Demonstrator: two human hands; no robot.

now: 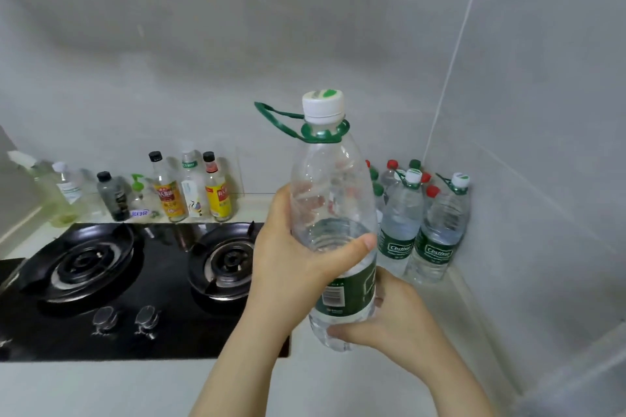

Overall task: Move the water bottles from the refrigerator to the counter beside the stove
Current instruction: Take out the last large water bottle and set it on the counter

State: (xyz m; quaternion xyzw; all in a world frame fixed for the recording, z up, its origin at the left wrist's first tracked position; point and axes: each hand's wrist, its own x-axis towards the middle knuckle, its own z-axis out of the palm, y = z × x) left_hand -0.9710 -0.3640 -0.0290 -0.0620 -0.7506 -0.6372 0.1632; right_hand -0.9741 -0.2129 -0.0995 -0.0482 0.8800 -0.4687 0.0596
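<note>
A large clear water bottle (333, 186) with a white cap, a green carry loop and a green label is held upright above the counter (338, 386) to the right of the stove (135, 281). My left hand (291, 257) grips its middle, thumb across the front. My right hand (396, 318) holds it low down, fingers curled under the base. Two more large green-labelled water bottles (399, 223) (440, 230) stand in the right corner, with several small red- and green-capped bottles (393, 176) behind them.
The black two-burner gas stove has two knobs (125, 318) at its front. A row of sauce and oil bottles (169, 189) lines the ledge behind it. Grey tiled walls (542, 145) close the counter at the back and right.
</note>
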